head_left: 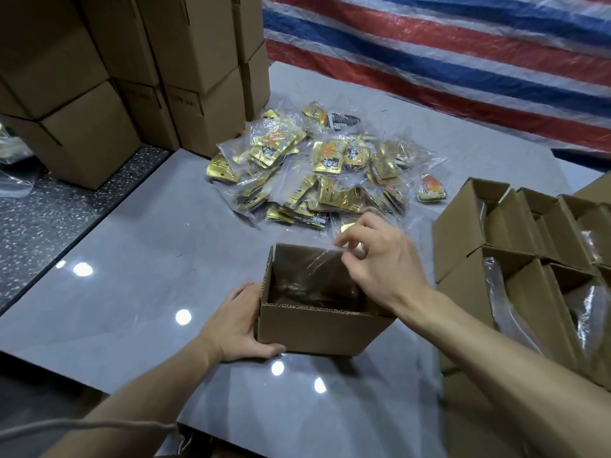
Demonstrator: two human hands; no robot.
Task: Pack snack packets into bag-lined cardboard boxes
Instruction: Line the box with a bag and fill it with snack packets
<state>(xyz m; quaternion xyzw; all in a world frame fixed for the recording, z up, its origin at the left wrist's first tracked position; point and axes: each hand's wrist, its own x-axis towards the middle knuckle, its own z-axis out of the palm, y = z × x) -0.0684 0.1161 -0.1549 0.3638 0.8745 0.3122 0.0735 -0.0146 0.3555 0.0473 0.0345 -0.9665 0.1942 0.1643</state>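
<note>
An open cardboard box [310, 332] stands on the grey tiled surface [139, 292] in front of me, with a clear plastic bag [314, 269] lining its inside. My left hand [239, 325] grips the box's near left corner, thumb along the front bottom edge. My right hand [380, 259] reaches over the far right rim and pinches the top edge of the clear bag. Just beyond the box lies a pile of gold snack packets in clear zip bags [317, 170].
Several open bag-lined boxes [515, 246] stand packed together at the right. Stacked closed cartons [132, 77] fill the back left. A red, white and blue striped tarp [463, 61] hangs behind. A speckled dark floor [49, 213] lies to the left.
</note>
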